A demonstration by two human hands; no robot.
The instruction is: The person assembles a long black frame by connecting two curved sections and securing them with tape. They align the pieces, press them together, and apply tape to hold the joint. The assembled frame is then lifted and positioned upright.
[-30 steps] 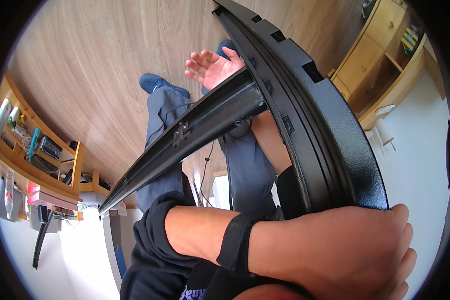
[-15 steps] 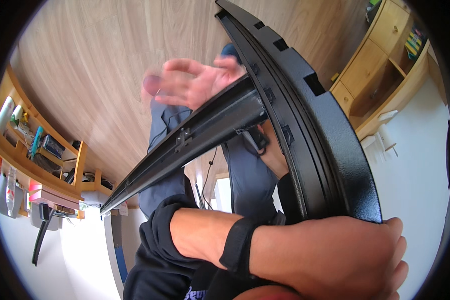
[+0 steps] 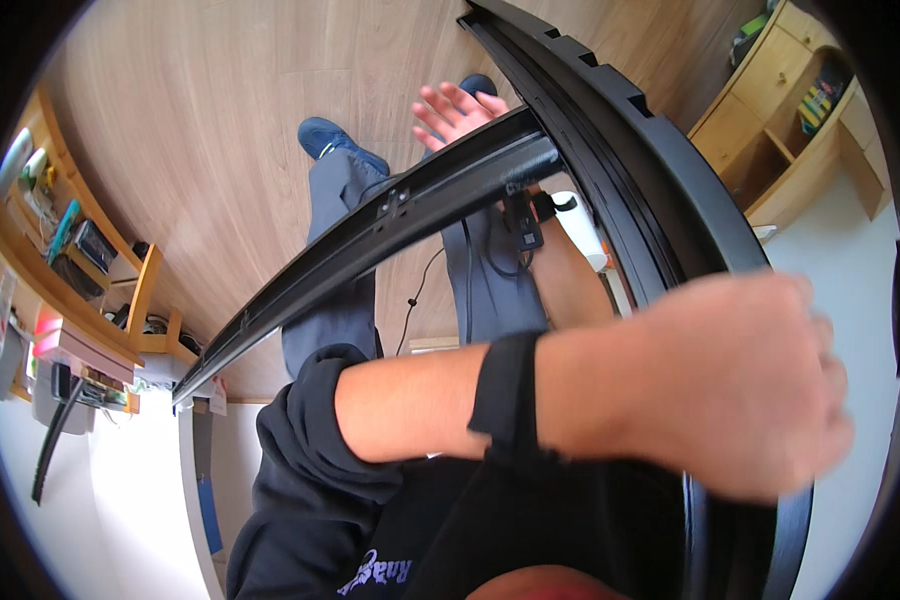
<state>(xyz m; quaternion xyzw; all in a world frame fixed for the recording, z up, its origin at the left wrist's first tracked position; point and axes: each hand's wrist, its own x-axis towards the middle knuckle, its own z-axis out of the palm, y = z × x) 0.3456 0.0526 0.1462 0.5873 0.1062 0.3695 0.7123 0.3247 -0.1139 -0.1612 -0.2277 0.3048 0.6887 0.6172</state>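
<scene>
A long black frame with a wide notched rail (image 3: 610, 150) runs from the top centre down the right side. A narrower crossbar (image 3: 370, 225) joins it and stretches to the lower left. My left arm crosses in front from the lower left. My left hand (image 3: 720, 390), slightly blurred, closes over the wide rail with its fingers curled round the outer edge. Beyond the crossbar is my right hand (image 3: 460, 115), fingers spread and holding nothing; the crossbar hides part of its palm and wrist. A small black device (image 3: 523, 220) with a cable hangs by my right forearm (image 3: 575, 270).
Wooden shelving (image 3: 65, 290) filled with small items stands at the left. A wooden cabinet (image 3: 770, 100) is at the upper right. My legs in grey trousers (image 3: 335, 200) and dark shoes (image 3: 335, 140) are below the crossbar, on a wood floor (image 3: 200, 110). A thin cable (image 3: 412, 300) hangs between my legs.
My right hand has moved up and right in the view, its fingers still spread. My left hand appears higher along the wide rail. The frame and surroundings have shifted in the view.
</scene>
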